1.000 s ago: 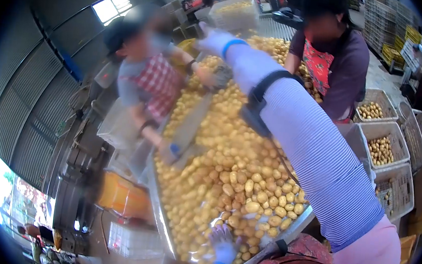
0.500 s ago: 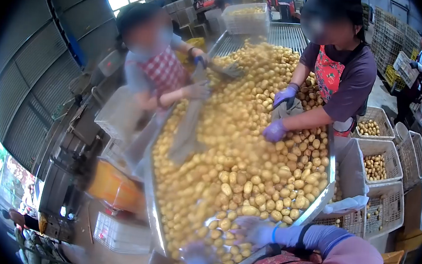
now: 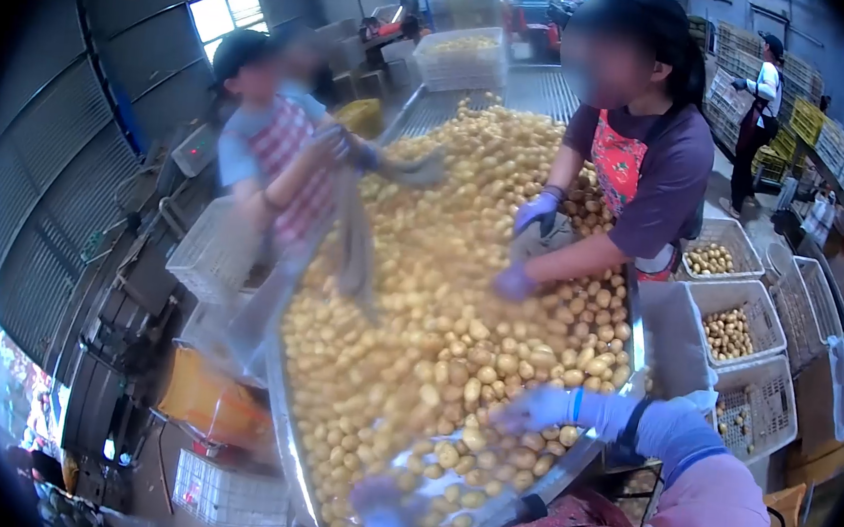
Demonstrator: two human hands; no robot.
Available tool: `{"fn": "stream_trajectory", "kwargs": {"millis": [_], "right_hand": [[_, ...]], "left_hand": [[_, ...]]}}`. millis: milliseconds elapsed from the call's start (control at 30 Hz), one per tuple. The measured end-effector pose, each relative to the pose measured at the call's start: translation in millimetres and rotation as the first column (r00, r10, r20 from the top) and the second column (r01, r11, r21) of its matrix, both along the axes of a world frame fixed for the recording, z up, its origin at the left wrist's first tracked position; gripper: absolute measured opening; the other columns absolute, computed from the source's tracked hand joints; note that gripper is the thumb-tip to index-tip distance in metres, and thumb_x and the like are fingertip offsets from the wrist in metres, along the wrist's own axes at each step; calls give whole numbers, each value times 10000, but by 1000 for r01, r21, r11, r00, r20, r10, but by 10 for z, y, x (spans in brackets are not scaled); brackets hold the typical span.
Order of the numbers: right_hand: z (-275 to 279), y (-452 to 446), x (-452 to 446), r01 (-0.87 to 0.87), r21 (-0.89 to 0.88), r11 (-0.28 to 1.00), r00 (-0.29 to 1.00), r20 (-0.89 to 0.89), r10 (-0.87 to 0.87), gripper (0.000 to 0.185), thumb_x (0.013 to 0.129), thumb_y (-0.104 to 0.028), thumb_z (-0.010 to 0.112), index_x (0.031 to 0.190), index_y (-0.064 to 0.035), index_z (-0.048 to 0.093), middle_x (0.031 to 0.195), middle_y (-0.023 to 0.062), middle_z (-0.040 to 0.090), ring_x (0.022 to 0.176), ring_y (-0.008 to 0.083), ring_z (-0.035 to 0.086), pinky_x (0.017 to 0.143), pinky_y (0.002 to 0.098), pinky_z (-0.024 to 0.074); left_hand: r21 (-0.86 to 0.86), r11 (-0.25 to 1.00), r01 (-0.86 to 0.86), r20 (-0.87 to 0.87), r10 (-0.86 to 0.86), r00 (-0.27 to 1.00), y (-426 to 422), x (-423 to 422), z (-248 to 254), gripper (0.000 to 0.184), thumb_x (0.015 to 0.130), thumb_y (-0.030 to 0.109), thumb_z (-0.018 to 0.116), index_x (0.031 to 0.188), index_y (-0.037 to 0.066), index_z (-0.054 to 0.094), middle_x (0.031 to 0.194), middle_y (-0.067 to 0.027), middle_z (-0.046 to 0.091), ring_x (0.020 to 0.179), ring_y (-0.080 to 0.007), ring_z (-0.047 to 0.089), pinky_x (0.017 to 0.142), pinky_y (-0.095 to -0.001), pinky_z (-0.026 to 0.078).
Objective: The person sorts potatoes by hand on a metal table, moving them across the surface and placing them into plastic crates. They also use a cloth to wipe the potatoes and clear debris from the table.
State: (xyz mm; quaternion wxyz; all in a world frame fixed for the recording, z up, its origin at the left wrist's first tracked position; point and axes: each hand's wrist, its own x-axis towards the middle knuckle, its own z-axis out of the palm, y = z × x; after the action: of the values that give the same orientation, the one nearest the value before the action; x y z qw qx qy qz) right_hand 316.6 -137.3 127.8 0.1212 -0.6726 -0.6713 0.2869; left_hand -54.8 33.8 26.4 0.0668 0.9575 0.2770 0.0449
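Observation:
Small potatoes (image 3: 455,342) cover the metal sorting table (image 3: 628,322) in front of me. My right hand (image 3: 538,410), in a pale purple glove with a blue band at the wrist, reaches over the potatoes near the right rim. Its fingers are stretched out and touch or hover just above them, slightly blurred. My left hand (image 3: 384,517), also gloved, is low over the potatoes at the near end. Motion smears its fingers, so whether it holds a potato is hidden. Between my hands, bits of the shiny table bottom show among the potatoes.
A co-worker in a red apron (image 3: 620,160) works at the right side, holding grey cloth. Another in a checked apron (image 3: 287,141) holds grey cloth at the left. Crates of potatoes (image 3: 738,321) stand right; a white crate (image 3: 231,493) and orange container (image 3: 210,396) are left.
My right hand has moved outward and right across the potatoes. My left hand stays low and blurred. The left co-worker's hands and cloth have risen toward their body. The view has shifted somewhat.

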Motion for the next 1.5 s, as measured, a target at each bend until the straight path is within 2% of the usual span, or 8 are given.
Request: {"fn": "stream_trajectory", "kwargs": {"millis": [233, 400, 533, 667, 700, 733, 800, 1500], "right_hand": [[2825, 1603, 1337, 513, 494, 702, 749, 141, -647, 641, 966, -379, 539, 1524, -235, 259, 1249, 201, 611, 1098, 370, 622, 976, 465, 483], [3423, 1979, 1532, 587, 637, 500, 579, 102, -809, 431, 877, -284, 623, 1278, -130, 581, 1161, 178, 660, 1047, 344, 649, 886, 414, 525], [2957, 1869, 1211, 479, 421, 770, 690, 362, -627, 439, 869, -317, 623, 1267, -134, 589, 1092, 152, 691, 994, 304, 677, 840, 423, 543], [402, 1216, 688, -60, 137, 989, 928, 374, 5, 635, 761, -434, 693, 1348, -242, 545, 1208, 98, 648, 1064, 269, 638, 845, 477, 518], [621, 930, 150, -79, -317, 945, 933, 311, 183, 671, 765, -500, 667, 1377, -268, 519, 1376, 117, 534, 1216, 274, 543, 926, 538, 468], [-483, 518, 8, -180, 270, 946, 863, 505, 20, 483, 792, -441, 683, 1264, -395, 592, 1479, 85, 424, 1263, 378, 473, 1031, 595, 350], [-1094, 202, -495, 7, 416, 909, 901, 392, -186, 478, 834, -511, 609, 1297, -411, 545, 1543, 52, 300, 1380, 464, 250, 1096, 636, 241], [-662, -272, -816, 202, 156, 967, 952, 202, -232, 516, 835, -591, 606, 1315, -405, 567, 1578, 138, 213, 1427, 514, 33, 1154, 605, 71]], "left_hand": [[178, 984, 1, -68, 11, 998, -337, 882, -561, 907, 843, 565, 589, 1488, 21, 257, 1468, -284, 324, 1382, -456, 260, 1123, -625, 127], [-28, 991, 133, -30, -134, 991, -322, 729, -254, 836, 893, 543, 528, 1483, 9, 273, 1461, -304, 305, 1377, -482, 235, 1112, -631, 127], [-164, 986, 7, -179, -37, 983, -202, 439, -93, 879, 896, 571, 513, 1480, -31, 252, 1522, -304, 231, 1413, -514, 153, 1120, -669, 57], [7, 1000, -13, -146, 14, 989, 4, -327, -784, 783, 930, 536, 487, 1503, 47, 275, 1558, -209, 244, 1441, -441, 150, 1123, -668, 77], [53, 998, -21, -145, 28, 989, 33, -367, -849, 760, 938, 527, 481, 1509, 67, 281, 1567, -186, 247, 1448, -423, 150, 1124, -667, 82], [90, 995, -40, -120, 51, 991, 54, -290, -839, 771, 922, 540, 492, 1493, 60, 294, 1528, -225, 268, 1416, -462, 173, 1105, -687, 95], [147, 986, -74, -84, 87, 993, -37, 104, -488, 795, 890, 566, 514, 1461, 48, 319, 1452, -304, 311, 1352, -541, 221, 1067, -725, 123], [59, 998, 0, -132, 8, 991, -130, 139, -89, 781, 894, 518, 514, 1471, 32, 313, 1502, -249, 298, 1377, -514, 211, 1110, -665, 87]]}}
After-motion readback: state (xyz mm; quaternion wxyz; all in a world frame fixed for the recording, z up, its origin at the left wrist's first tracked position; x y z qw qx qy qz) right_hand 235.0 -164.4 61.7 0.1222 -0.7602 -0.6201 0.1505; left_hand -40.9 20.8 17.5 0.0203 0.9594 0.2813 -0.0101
